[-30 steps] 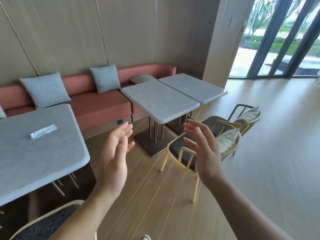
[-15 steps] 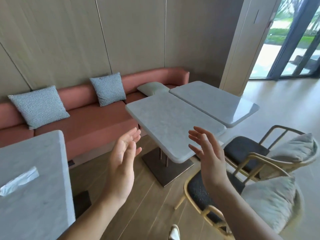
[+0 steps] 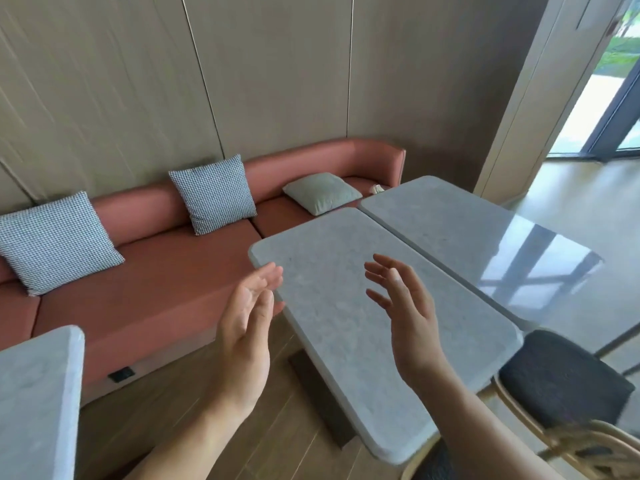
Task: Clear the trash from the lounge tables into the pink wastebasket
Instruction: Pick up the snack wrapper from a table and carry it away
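My left hand (image 3: 247, 327) is raised with straight fingers at the left edge of a grey stone table (image 3: 332, 258) and holds nothing. My right hand (image 3: 405, 310) hovers over that same tabletop, fingers spread, also holding nothing. A second grey table (image 3: 460, 230) adjoins it on the right. A small pale crumpled scrap (image 3: 377, 188) lies on the red bench behind the right table. The corner of a third grey table (image 3: 38, 393) shows at the lower left. The pink wastebasket is not in view.
A red bench sofa (image 3: 166, 285) runs along the panelled wall with two checked cushions (image 3: 55, 240) (image 3: 214, 194) and a pale green cushion (image 3: 322, 192). A dark-seated wooden chair (image 3: 561, 379) stands at the lower right. Glass doors (image 3: 609, 109) are at the far right.
The view has moved forward and right toward the middle table, which now lies under my hands. The left table with its clear wrapper has slid mostly out of view. Both hands stay raised.
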Available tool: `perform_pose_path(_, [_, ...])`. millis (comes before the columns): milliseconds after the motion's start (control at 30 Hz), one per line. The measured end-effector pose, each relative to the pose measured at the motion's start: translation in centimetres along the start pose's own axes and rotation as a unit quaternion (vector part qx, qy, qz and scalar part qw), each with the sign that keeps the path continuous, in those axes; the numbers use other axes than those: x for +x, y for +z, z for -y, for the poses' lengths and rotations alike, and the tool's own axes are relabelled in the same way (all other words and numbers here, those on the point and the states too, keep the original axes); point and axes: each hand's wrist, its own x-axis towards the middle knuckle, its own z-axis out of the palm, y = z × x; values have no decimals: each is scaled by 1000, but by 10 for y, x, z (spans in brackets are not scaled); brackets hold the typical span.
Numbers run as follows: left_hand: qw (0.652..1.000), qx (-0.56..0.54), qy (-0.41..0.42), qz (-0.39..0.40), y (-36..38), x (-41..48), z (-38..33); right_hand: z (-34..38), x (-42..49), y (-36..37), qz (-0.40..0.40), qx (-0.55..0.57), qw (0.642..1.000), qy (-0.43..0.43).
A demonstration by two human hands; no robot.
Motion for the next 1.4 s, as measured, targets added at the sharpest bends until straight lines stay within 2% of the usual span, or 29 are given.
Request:
perform_pose_path(400, [996, 3, 11, 90, -38, 204, 88, -67, 162, 86, -76, -20, 997, -4])
perform_pose_path(567, [982, -18, -4, 190, -36, 278, 106, -76, 196, 118, -171, -29, 985, -25])
perform_pose_path(733, [953, -46, 2, 300, -8, 322, 119, -58, 198, 113, -290, -36, 954, -61])
perform_pose_path(933, [931, -78, -2, 358, 17, 338, 141, -49, 179, 105, -371, -65, 924, -64])
perform_pose_path(1067, [927, -85, -7, 364, 17, 347, 149, -52, 184, 107, -377, -70, 922, -64])
perform_pose_path(1267, [950, -90, -22, 299, -2, 369, 156, -73, 233, 111, -326, -43, 943, -55])
perform_pose_path(1400, [962, -78, -35, 259, -31, 402, 168, -95, 276, 140, -280, -37, 958, -40])
